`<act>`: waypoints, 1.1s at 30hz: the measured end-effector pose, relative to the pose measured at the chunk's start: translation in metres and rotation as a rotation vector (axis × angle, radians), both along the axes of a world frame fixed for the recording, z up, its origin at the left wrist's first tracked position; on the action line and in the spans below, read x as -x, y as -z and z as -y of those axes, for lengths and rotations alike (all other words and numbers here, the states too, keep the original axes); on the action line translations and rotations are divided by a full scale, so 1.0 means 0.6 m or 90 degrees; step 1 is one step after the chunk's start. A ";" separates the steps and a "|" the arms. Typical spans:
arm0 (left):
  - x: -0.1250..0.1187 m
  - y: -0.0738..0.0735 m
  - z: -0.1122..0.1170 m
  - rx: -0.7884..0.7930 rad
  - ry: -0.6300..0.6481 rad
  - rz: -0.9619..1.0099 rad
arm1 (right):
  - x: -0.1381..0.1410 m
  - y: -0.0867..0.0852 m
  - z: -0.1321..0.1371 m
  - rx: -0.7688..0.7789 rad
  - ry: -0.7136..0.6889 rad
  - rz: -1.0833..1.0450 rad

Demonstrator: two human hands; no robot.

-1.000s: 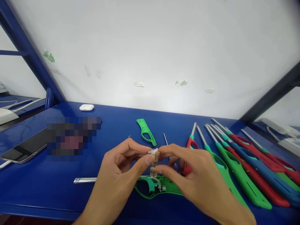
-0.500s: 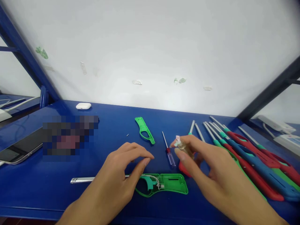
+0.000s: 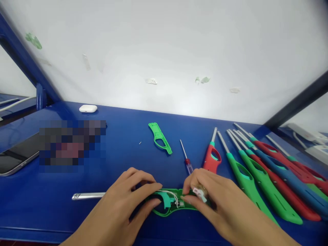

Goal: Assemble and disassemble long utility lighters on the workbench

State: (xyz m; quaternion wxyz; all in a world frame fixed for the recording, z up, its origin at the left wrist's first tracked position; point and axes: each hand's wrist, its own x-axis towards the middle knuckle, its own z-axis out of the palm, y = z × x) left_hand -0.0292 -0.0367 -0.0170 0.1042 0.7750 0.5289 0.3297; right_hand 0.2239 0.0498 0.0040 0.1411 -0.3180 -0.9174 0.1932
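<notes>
Below me lies an opened green lighter body (image 3: 166, 214), its teal trigger (image 3: 167, 201), white wires (image 3: 175, 198) and long metal barrel (image 3: 88, 195) exposed. My left hand (image 3: 128, 205) grips its narrow part by the trigger loop, index finger at the upper edge and thumb at the loop. Over the wide right end, my right hand (image 3: 212, 201) pinches a small translucent brownish fuel tank with a white top (image 3: 200, 194). That hand hides most of the tank and the shell's right end. The matching green shell half (image 3: 160, 138) lies farther back.
A screwdriver (image 3: 188, 164) points away behind my right hand. Near it is a red lighter (image 3: 211, 160); several more lighters (image 3: 271, 167) fan out on the right. A tiny screw (image 3: 140, 142), a white earbud case (image 3: 88, 108) and a phone (image 3: 19, 153) lie leftward.
My right hand has brought the fuel tank down and left onto the shell's wide end. My left hand has closed around the lighter body. The view has shifted slightly.
</notes>
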 end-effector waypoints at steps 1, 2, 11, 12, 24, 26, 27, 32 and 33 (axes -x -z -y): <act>0.000 0.004 0.001 -0.011 0.012 -0.006 | 0.000 -0.001 0.000 -0.009 -0.010 0.013; 0.001 0.006 0.002 -0.018 0.021 -0.010 | 0.000 -0.001 0.000 -0.020 -0.017 0.025; 0.000 0.010 0.000 -0.042 0.040 -0.017 | 0.009 -0.016 0.010 -0.135 -0.057 0.046; 0.000 0.010 0.000 -0.038 0.041 -0.013 | 0.013 -0.018 0.011 -0.147 -0.063 0.047; 0.001 0.010 0.005 -0.018 0.041 0.001 | 0.039 -0.037 0.013 -0.256 -0.116 0.050; 0.001 0.009 0.005 -0.016 0.041 0.004 | 0.038 -0.041 0.012 -0.269 -0.124 0.044; 0.001 0.009 0.005 -0.014 0.040 0.007 | 0.038 -0.042 0.013 -0.274 -0.126 0.042; 0.000 0.006 0.005 -0.006 0.035 0.013 | 0.039 -0.047 0.015 -0.273 -0.129 0.030; 0.000 0.006 0.005 -0.002 0.034 0.011 | 0.039 -0.047 0.014 -0.270 -0.129 0.029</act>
